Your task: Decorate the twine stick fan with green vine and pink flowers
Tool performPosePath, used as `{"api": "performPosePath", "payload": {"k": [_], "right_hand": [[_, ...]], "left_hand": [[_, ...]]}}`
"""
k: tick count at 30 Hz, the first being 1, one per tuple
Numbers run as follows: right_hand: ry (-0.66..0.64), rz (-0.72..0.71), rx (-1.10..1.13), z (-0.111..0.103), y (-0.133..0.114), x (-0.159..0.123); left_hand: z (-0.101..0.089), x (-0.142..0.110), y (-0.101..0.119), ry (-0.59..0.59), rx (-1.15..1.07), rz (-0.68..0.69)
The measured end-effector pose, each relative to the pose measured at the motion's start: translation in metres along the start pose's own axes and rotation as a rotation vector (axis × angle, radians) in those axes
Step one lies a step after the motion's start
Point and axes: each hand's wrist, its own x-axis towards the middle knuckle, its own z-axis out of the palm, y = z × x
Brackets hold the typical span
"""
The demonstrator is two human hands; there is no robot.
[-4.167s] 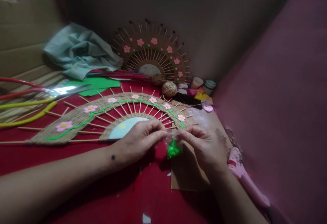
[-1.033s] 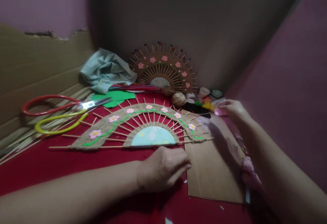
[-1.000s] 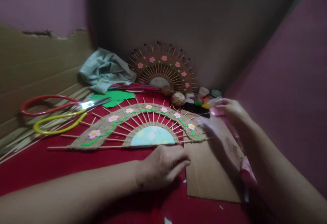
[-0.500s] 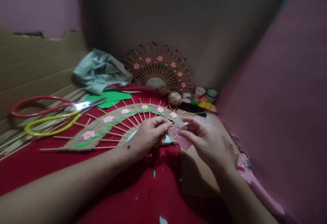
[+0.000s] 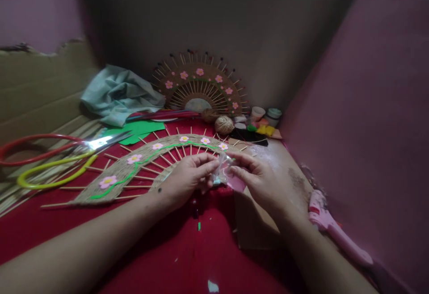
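- Red-and-yellow scissors (image 5: 95, 143): nine o'clock of the clear packet (image 5: 223, 166).
- Flowered woven fan (image 5: 145, 149): ten o'clock.
- Left hand (image 5: 189, 174): nine o'clock, apparently pinching the packet.
- Packet: centre, between hands; opening seems underway, next calling for gentle parting.
- Right hand (image 5: 259, 177): three o'clock, clamped on the packet.

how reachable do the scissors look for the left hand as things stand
Probably yes: nothing lies over the scissors, and the woven fan in between looks low enough to reach across. However, the left hand seems to be pinching the clear packet, which it may need to release first.
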Motion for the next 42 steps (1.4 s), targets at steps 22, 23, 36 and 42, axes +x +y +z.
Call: {"api": "performPosePath", "payload": {"k": [22, 23, 36, 42], "right_hand": [[0.003, -0.031, 0.008, 0.005, 0.015, 0.0], [0.002, -0.03, 0.015, 0.006, 0.016, 0.0], [-0.012, -0.129, -0.13, 0.005, 0.015, -0.001], [-0.049, -0.056, -0.069, 0.006, 0.014, -0.001]], "left_hand": [[0.001, -0.005, 0.002, 0.018, 0.089, -0.038], [0.001, -0.005, 0.001, 0.024, 0.088, -0.033], [0.001, -0.005, 0.003, 0.005, 0.196, -0.049], [0.0, -0.004, 0.0, -0.041, 0.1, -0.043]]}}
